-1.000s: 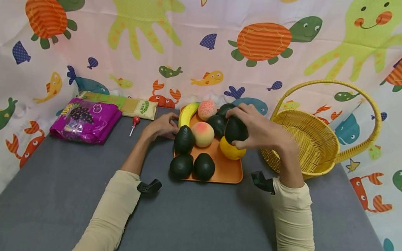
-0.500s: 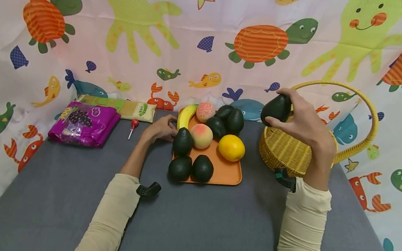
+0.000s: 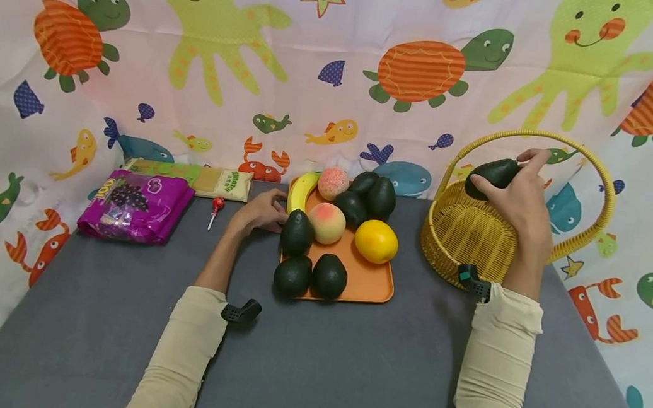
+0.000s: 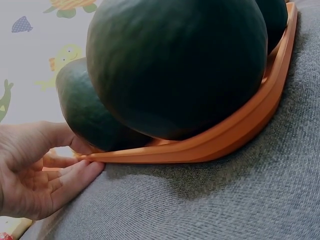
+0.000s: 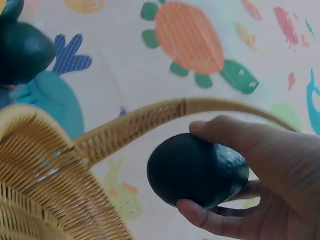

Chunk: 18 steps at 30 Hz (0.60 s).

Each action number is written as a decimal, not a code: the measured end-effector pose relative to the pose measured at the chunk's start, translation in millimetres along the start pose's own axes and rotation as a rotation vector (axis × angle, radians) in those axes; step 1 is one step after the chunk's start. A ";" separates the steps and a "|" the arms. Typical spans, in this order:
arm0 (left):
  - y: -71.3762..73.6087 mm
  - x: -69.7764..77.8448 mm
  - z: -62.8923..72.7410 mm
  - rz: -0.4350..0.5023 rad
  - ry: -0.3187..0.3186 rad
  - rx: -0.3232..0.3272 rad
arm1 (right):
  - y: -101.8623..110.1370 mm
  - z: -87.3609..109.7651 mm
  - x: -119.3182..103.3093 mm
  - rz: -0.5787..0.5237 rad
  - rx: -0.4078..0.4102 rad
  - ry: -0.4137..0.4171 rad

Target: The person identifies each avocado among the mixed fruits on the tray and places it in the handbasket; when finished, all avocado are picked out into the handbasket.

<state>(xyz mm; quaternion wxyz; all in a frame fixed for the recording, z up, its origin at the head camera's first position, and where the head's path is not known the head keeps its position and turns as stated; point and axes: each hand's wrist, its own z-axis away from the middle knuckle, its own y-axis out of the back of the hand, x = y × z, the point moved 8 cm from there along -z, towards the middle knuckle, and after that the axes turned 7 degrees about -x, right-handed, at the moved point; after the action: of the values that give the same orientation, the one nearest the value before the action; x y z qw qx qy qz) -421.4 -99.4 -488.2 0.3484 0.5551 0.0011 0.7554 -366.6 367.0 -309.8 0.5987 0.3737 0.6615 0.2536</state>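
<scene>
Head view: the right grip [image 3: 523, 195] holds a dark green, pear-shaped avocado [image 3: 492, 176] over the yellow, woven, handled basket [image 3: 433, 252]; well left of the basket, the left grip [image 3: 263, 211] pinches the orange, shallow, rectangular tray [image 3: 371, 285]; left wrist view: that pinch sits on the tray's rim, and should steady it; right wrist view: the held avocado shows in front of the basket's handle [image 5: 132, 123]; best lower it inside the basket before releasing, lest it bounce.

The basket [image 3: 441, 257] is open on top, its handle [image 3: 609, 192] arching above.
</scene>
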 end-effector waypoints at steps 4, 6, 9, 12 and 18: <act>-0.9 -1.2 0.2 0.007 -0.003 0.006 | -9.7 -8.4 21.3 0.030 -0.031 -0.042; -0.4 -2.7 -0.1 0.007 0.001 0.005 | -17.5 -13.8 31.8 0.038 -0.069 -0.066; 0.3 -4.1 0.0 -0.005 0.007 0.007 | -28.7 -20.5 46.0 0.030 -0.118 -0.099; 0.8 -2.8 0.3 -0.009 0.003 0.015 | -36.8 -23.9 54.6 0.023 -0.144 -0.118; -0.1 -0.8 -2.3 0.017 -0.006 0.010 | -58.9 -23.2 61.8 0.190 -0.411 -0.125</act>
<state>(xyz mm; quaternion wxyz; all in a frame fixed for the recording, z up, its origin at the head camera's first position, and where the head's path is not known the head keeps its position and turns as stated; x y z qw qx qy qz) -423.2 -98.8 -489.8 0.3391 0.5591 -0.0012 0.7566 -400.8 384.0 -389.6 0.6754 0.3195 0.5197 0.4144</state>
